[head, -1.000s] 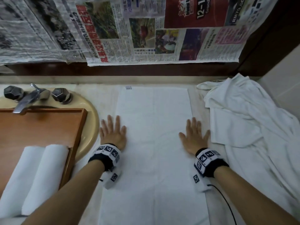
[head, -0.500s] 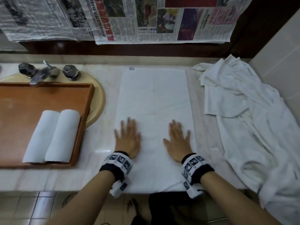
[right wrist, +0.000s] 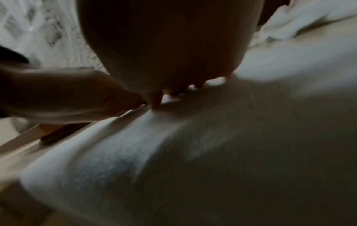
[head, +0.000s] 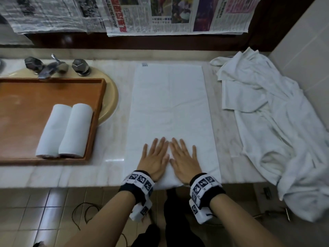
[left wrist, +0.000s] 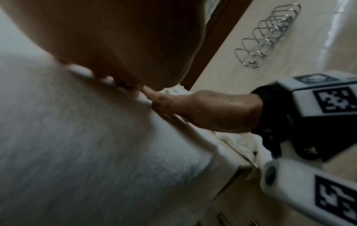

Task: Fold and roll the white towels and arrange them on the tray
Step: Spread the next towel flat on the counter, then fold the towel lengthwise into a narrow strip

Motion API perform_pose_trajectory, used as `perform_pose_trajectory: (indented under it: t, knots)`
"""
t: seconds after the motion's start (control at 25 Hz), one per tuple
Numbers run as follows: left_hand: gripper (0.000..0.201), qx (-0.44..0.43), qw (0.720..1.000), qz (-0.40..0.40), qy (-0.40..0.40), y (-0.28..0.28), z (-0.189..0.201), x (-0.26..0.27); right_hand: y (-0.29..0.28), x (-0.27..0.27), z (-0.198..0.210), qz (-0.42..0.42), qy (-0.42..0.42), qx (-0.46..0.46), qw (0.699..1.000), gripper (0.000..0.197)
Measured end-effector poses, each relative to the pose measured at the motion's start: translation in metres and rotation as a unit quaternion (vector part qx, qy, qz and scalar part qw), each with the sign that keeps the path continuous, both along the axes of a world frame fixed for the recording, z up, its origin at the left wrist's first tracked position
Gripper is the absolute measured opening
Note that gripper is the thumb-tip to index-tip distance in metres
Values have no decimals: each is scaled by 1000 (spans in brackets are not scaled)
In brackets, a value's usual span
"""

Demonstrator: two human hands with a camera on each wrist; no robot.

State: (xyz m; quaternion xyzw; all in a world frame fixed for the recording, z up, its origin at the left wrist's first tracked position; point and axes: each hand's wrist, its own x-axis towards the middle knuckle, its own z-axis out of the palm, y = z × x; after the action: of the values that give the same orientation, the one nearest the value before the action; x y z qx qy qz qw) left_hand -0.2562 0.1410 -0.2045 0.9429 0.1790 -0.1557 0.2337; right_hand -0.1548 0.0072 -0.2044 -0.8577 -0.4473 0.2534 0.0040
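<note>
A long white towel (head: 169,104) lies folded flat down the marble counter, its near end at the counter's front edge. My left hand (head: 155,158) and right hand (head: 185,160) press flat on that near end, side by side, fingers straight and almost touching. Both wrist views show the palms down on the towel (left wrist: 96,152) (right wrist: 212,152), dark and blurred. On the wooden tray (head: 26,104) at the left lie two rolled white towels (head: 65,131), side by side near its right wall.
A heap of loose white towels (head: 276,131) covers the counter's right end and hangs over the edge. The tray sits over a cream sink (head: 110,97) with a metal tap (head: 53,67). Newspaper (head: 160,15) hangs on the back wall. Tiled floor lies below.
Both hands slid toward me along the towel and drew together, from its side edges to its near end. The head view pulled back, showing the counter's front edge and the floor.
</note>
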Motion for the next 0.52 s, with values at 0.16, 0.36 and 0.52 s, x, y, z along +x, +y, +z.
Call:
perform_pose_trajectory:
  t: [0.16,0.36,0.52]
  knots:
    - [61,63,983,166,49,36,1,-33,-30,21,-4,-181,-42,-33,982,63]
    - [72,49,998,41,-18,-21,-9,-14,-3,-35,-16,-34,-57,74,995,64]
    - [66,103,990,88,-35,3,-20,-38,-40,-13,-25,-87,-108,84,987,62]
